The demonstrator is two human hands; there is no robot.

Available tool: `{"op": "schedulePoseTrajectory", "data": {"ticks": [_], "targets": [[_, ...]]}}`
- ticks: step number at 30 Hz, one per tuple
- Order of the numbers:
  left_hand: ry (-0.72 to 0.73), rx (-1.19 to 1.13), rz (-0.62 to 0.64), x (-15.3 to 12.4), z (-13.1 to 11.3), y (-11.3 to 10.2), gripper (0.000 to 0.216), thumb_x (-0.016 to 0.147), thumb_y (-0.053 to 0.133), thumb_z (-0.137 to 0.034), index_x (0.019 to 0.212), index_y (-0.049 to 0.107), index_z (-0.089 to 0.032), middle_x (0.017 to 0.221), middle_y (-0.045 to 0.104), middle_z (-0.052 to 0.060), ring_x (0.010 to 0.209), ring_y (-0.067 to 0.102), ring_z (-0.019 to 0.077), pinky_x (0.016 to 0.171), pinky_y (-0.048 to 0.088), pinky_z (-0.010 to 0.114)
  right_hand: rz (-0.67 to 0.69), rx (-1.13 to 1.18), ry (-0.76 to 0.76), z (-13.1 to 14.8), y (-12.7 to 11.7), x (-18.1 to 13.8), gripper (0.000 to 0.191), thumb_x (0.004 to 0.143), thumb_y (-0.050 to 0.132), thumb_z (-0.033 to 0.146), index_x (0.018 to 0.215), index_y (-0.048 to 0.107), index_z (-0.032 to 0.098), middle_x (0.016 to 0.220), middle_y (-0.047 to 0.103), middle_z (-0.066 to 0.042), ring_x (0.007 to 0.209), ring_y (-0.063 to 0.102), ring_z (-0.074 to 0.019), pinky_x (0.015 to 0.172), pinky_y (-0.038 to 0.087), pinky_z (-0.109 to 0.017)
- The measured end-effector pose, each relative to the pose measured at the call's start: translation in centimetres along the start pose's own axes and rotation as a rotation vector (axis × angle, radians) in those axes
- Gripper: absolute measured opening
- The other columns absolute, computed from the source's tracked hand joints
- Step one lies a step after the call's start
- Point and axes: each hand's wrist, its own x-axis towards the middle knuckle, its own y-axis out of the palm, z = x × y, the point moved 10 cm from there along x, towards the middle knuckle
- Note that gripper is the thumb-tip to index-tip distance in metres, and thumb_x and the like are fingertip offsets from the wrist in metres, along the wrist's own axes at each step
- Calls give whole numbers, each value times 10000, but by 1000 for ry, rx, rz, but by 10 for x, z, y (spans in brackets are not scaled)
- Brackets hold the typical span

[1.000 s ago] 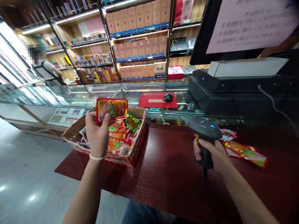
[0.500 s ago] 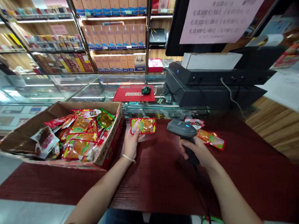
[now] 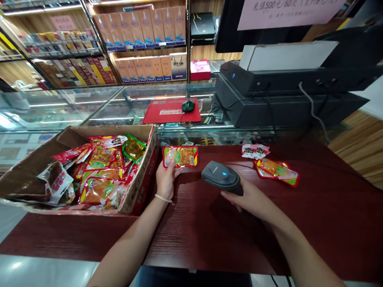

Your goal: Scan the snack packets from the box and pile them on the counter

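- Left hand [image 3: 166, 179]: grasping a flat, red-rimmed plastic food packet [image 3: 185, 155] by its left end, near the far edge of the dark red wooden table [image 3: 189, 229].
- Right hand [image 3: 247, 198]: wrapped around a dark grey plastic handheld scanner [image 3: 221, 176], its head apart from the packet.
- Open room: wood surface between the forearms, reaching the near edge.
- Open brown cardboard box [image 3: 147, 169], left: heaped red, green and white plastic packets [image 3: 99, 190].
- Scanner handle: largely hidden. Pink paper sign [image 3: 287, 10]: cut off above.
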Motion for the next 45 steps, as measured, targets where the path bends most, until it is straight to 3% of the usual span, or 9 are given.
{"op": "schedulePoseTrajectory", "data": {"ticks": [4, 9, 14, 19, 24, 31, 35, 40, 45], "targets": [[8, 2, 2, 0, -1, 1, 439, 757, 734, -389, 1113, 610, -164, 1068, 673, 71, 805, 680, 126, 780, 593, 311, -5, 8, 6, -5, 1, 1, 384, 785, 709, 341, 1134, 621, 207, 549, 598, 41, 360, 502, -119, 359, 408, -221], [-2, 6, 3, 2, 1, 1, 440, 732, 758, -375, 1090, 619, -160, 1050, 673, 60, 795, 672, 116, 745, 597, 286, -24, 43, 26, -3, -11, 3, 367, 800, 699, 366, 1105, 582, 200, 562, 575, 53, 384, 500, -109, 377, 408, -217], [-4, 37, 41, 0, 2, 5, 425, 721, 775, -356, 1078, 632, -177, 1052, 684, 45, 836, 670, 119, 788, 587, 298, -221, 166, 25, 2, -69, -9, 251, 822, 672, 400, 842, 525, 198, 551, 542, 64, 381, 482, -80, 407, 392, -207], [-40, 95, 198, -16, 13, 31, 406, 733, 767, -338, 1090, 637, -197, 1128, 676, 47, 1027, 642, 172, 918, 537, 361, -529, 325, 19, -11, -134, -61, 314, 794, 699, 445, 822, 496, 207, 563, 550, 62, 378, 484, -88, 382, 388, -213], [61, 448, 319, -39, 32, 86, 297, 747, 730, -359, 966, 663, -171, 999, 698, 60, 930, 641, 190, 907, 500, 362, -736, 303, 26, -25, -161, -124, 322, 792, 700, 457, 765, 496, 209, 521, 537, 55, 372, 473, -89, 396, 392, -217], [537, 623, 683, -80, 66, 247, 186, 773, 587, -114, 908, 669, -213, 1017, 646, 67, 1022, 597, 211, 962, 460, 399, -851, 397, 64, -50, -160, -177, 347, 796, 701, 473, 732, 492, 203, 551, 541, 45, 374, 482, -91, 383, 409, -223], [610, 700, 868, -99, 113, 307, 304, 760, 490, -22, 941, 671, -188, 1016, 629, 95, 1015, 591, 210, 963, 472, 387, -873, 486, 68, -62, -164, -198, 326, 790, 713, 461, 819, 512, 205, 560, 542, 55, 373, 482, -94, 375, 414, -225], [641, 938, 1077, -115, 159, 326, 489, 695, 471, 23, 1107, 665, -154, 1223, 610, 147, 1181, 547, 256, 1085, 396, 455, -884, 510, 59, -63, -171, -213, 326, 800, 701, 463, 755, 508, 204, 551, 534, 48, 376, 475, -95, 387, 422, -232], [688, 994, 1112, -121, 153, 312, 648, 681, 555, -31, 1320, 547, -139, 1405, 517, 168, 1391, 366, 316, 1171, 247, 559, -847, 533, 45, -58, -167, -202, 307, 804, 697, 456, 824, 517, 207, 553, 522, 60, 376, 470, -100, 379, 408, -229]]}}
